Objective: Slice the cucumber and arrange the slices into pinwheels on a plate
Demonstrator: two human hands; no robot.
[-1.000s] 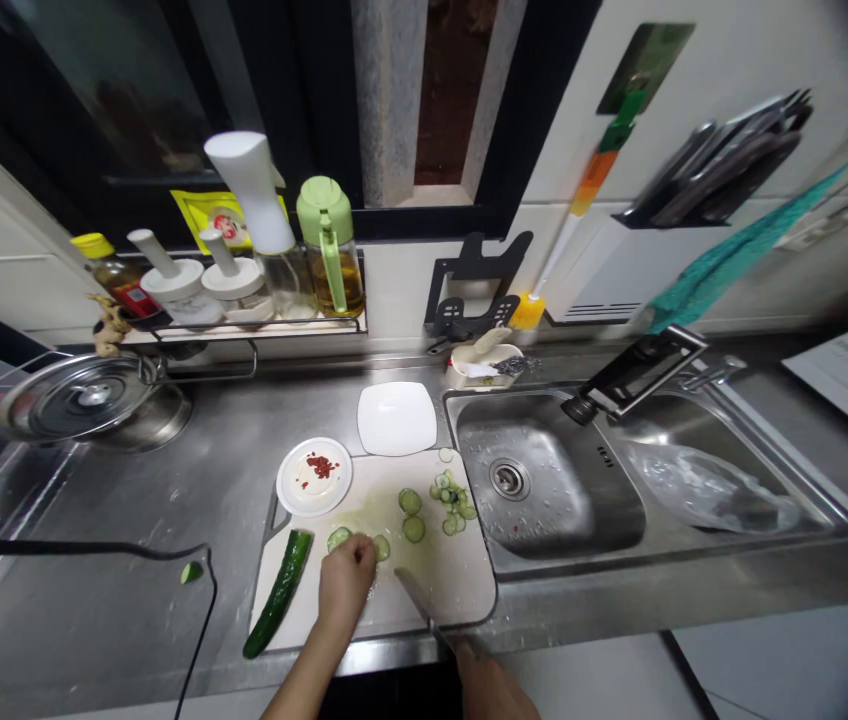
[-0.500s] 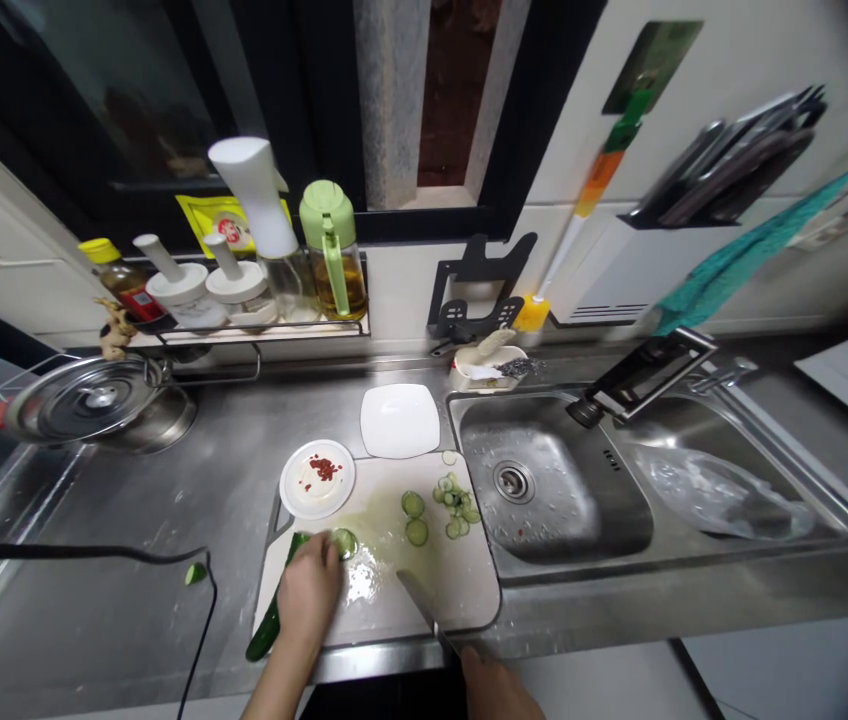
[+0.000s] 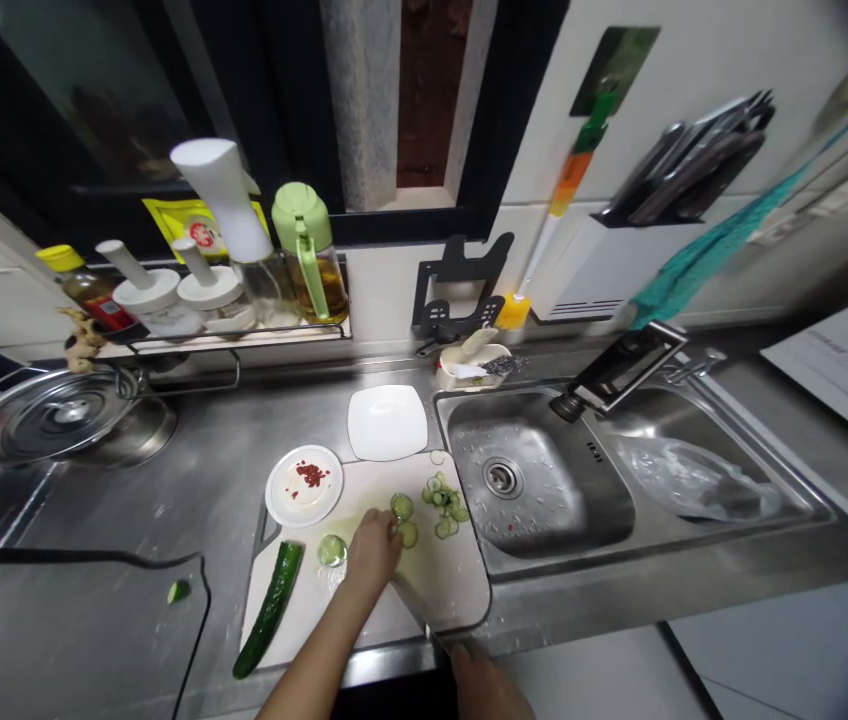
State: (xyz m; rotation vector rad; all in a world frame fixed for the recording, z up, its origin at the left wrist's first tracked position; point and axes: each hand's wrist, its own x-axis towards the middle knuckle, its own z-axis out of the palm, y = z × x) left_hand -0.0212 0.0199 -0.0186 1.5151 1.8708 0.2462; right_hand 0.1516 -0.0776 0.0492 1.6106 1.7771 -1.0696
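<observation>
My left hand (image 3: 374, 550) is over the middle of the white cutting board (image 3: 446, 590), fingers pinched together at the left edge of a cucumber slice (image 3: 408, 535). Another cucumber slice (image 3: 401, 506) lies just behind it. Low at the front edge, my right hand (image 3: 485, 685) is closed around the handle of a knife (image 3: 413, 606), whose blade rests low over the board and points away to the left. The cut cucumber (image 3: 272, 608) lies on the board's left side. More round slices (image 3: 332, 550) sit between it and my left wrist. A pile of thin slices (image 3: 445, 507) is at the right.
A round plate with red chopped bits (image 3: 323, 511) overlaps the board's back left corner. Behind the board is a white square plate (image 3: 388, 422). The sink (image 3: 551, 480) adjoins on the right. A cucumber end (image 3: 179, 591) and a black cable (image 3: 203, 610) lie left.
My left hand has left the cucumber and moved right to the slices in mid-board. The cucumber stays on the left. My right hand still holds the knife. The view has shifted slightly.
</observation>
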